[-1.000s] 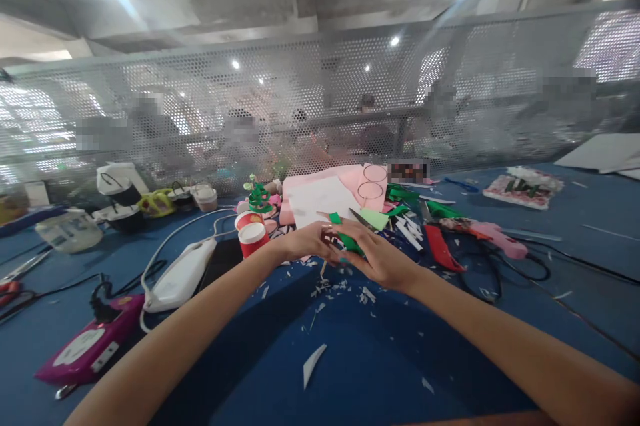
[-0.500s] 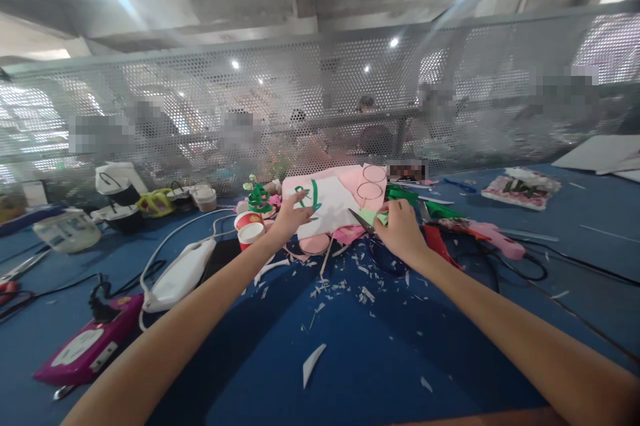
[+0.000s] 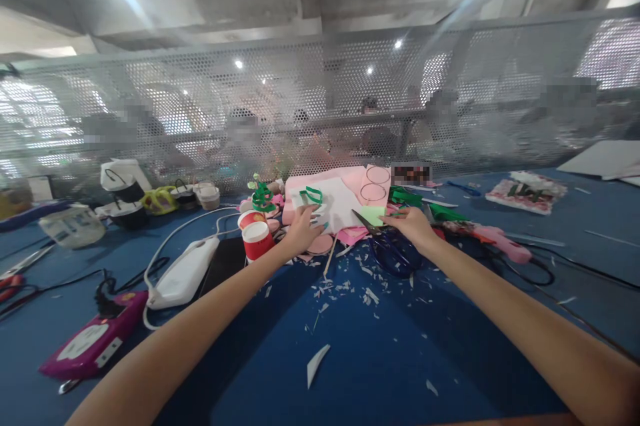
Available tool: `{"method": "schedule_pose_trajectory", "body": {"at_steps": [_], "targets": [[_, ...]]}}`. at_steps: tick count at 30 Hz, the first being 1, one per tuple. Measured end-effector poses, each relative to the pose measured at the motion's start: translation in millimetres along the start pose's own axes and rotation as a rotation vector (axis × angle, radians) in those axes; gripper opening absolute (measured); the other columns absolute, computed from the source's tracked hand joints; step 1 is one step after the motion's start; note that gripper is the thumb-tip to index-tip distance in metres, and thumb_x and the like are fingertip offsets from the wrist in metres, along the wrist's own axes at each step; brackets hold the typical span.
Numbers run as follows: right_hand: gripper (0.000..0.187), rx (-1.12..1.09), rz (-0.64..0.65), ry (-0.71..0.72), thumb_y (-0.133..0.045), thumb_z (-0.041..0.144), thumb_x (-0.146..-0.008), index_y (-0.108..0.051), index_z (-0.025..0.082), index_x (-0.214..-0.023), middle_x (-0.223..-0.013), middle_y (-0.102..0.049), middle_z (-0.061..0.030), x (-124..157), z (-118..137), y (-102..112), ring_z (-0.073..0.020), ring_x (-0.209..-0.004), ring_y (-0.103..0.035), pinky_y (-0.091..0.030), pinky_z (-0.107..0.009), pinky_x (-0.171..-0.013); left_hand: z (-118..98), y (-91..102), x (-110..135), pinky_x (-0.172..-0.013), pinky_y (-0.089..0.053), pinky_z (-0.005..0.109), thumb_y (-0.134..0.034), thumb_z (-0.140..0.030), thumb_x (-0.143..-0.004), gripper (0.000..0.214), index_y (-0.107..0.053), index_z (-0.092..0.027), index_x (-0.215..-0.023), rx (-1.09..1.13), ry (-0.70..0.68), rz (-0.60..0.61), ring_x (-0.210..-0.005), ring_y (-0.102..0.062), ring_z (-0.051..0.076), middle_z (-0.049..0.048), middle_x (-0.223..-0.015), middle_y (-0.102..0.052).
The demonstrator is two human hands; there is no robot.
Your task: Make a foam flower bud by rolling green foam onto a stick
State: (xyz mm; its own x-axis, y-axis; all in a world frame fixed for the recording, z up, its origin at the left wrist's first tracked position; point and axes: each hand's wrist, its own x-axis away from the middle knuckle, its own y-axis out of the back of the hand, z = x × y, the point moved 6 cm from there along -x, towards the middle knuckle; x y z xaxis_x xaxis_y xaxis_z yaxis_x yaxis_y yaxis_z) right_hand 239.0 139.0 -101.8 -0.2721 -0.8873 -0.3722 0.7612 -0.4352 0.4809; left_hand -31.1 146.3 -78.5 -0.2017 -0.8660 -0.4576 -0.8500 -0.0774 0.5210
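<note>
My left hand (image 3: 305,229) lies open, fingers spread on a white sheet (image 3: 343,203) that rests on pink foam sheets (image 3: 350,178). A curled green strip (image 3: 313,195) sits on the sheet just past its fingertips. My right hand (image 3: 410,223) is closed in a pinch on a thin green strip (image 3: 395,214), beside a light green paper piece (image 3: 373,215). Dark-handled scissors (image 3: 387,249) lie on the blue table (image 3: 350,359) right below that hand, blades pointing up-left. White paper scraps (image 3: 345,289) litter the table in front of both hands.
Red paper cups (image 3: 256,238) stand left of my left hand. A white corded device (image 3: 184,273) and a magenta one (image 3: 85,349) lie at the left. A pink glue gun (image 3: 495,239) with black cables is on the right. A perforated metal screen (image 3: 320,99) closes the back, people behind it.
Both hands parted and reached forward from the table's middle. The left hand put the green curl down on the white sheet and spread flat. The scissors now lie on the table.
</note>
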Motion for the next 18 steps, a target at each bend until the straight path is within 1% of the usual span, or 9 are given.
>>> {"method": "schedule_pose_trajectory", "body": {"at_steps": [3, 6, 8, 10, 13, 16, 18], "targets": [[0.030, -0.035, 0.027, 0.033, -0.063, 0.042, -0.062, -0.065, 0.013, -0.068, -0.062, -0.067, -0.0075, 0, 2, -4, -0.0210, -0.058, -0.063, -0.044, -0.028, -0.051, 0, -3.1, 2, -0.090, -0.044, 0.037, -0.058, -0.013, -0.068, 0.044, -0.048, -0.016, -0.111, -0.054, -0.007, 0.026, -0.105, -0.050, 0.021, 0.0116, -0.119, -0.041], [0.024, -0.048, 0.043, 0.094, -0.064, 0.038, -0.061, -0.065, 0.015, -0.065, -0.061, -0.067, -0.0057, 2, 6, -8, -0.0198, -0.058, -0.063, -0.045, -0.027, -0.053, -5, -6.7, 7, -0.097, -0.037, 0.038, -0.058, -0.016, -0.070, 0.040, -0.049, -0.016, -0.110, -0.139, -0.090, 0.039, -0.111, -0.046, 0.021, 0.0105, -0.117, -0.044], [0.019, -0.048, 0.019, 0.138, -0.065, 0.034, -0.061, -0.063, 0.016, -0.065, -0.064, -0.067, -0.0059, 3, 10, -6, -0.0196, -0.060, -0.062, -0.045, -0.028, -0.057, -9, -9.0, 11, -0.100, -0.033, 0.038, -0.057, -0.017, -0.071, 0.039, -0.049, -0.017, -0.109, -0.187, -0.132, 0.044, -0.114, -0.044, 0.021, 0.0099, -0.118, -0.045], [0.017, -0.048, -0.021, 0.179, -0.063, 0.032, -0.063, -0.062, 0.016, -0.067, -0.067, -0.066, -0.0065, 3, 15, -1, -0.0195, -0.063, -0.062, -0.046, -0.029, -0.061, -12, -11.1, 14, -0.102, -0.031, 0.038, -0.056, -0.016, -0.072, 0.038, -0.049, -0.016, -0.109, -0.214, -0.145, 0.056, -0.115, -0.044, 0.022, 0.0105, -0.118, -0.045], [0.017, -0.049, -0.093, 0.229, -0.060, 0.033, -0.067, -0.060, 0.016, -0.070, -0.073, -0.065, -0.0070, 5, 24, 9, -0.0195, -0.068, -0.060, -0.045, -0.030, -0.067, -21, -13.0, 17, -0.104, -0.029, 0.038, -0.055, -0.014, -0.073, 0.038, -0.048, -0.015, -0.111, -0.236, -0.179, 0.056, -0.117, -0.041, 0.022, 0.0123, -0.119, -0.044], [0.021, -0.109, -0.162, 0.283, -0.060, 0.038, -0.069, -0.060, 0.017, -0.070, -0.074, -0.064, -0.0065, 11, 35, 16, -0.0190, -0.066, -0.058, -0.045, -0.030, -0.065, -31, -12.9, 21, -0.104, -0.028, 0.041, -0.056, -0.015, -0.073, 0.038, -0.049, -0.017, -0.110, -0.187, -0.175, 0.000, -0.119, -0.039, 0.022, 0.0111, -0.120, -0.045], [0.024, -0.211, -0.143, 0.300, -0.060, 0.041, -0.069, -0.060, 0.017, -0.070, -0.071, -0.063, -0.0050, 16, 42, 15, -0.0181, -0.063, -0.057, -0.044, -0.029, -0.061, -35, -15.2, 23, -0.102, -0.031, 0.041, -0.058, -0.021, -0.074, 0.040, -0.047, -0.019, -0.113, -0.038, -0.128, -0.015, -0.119, -0.039, 0.023, 0.0106, -0.123, -0.044]]}}
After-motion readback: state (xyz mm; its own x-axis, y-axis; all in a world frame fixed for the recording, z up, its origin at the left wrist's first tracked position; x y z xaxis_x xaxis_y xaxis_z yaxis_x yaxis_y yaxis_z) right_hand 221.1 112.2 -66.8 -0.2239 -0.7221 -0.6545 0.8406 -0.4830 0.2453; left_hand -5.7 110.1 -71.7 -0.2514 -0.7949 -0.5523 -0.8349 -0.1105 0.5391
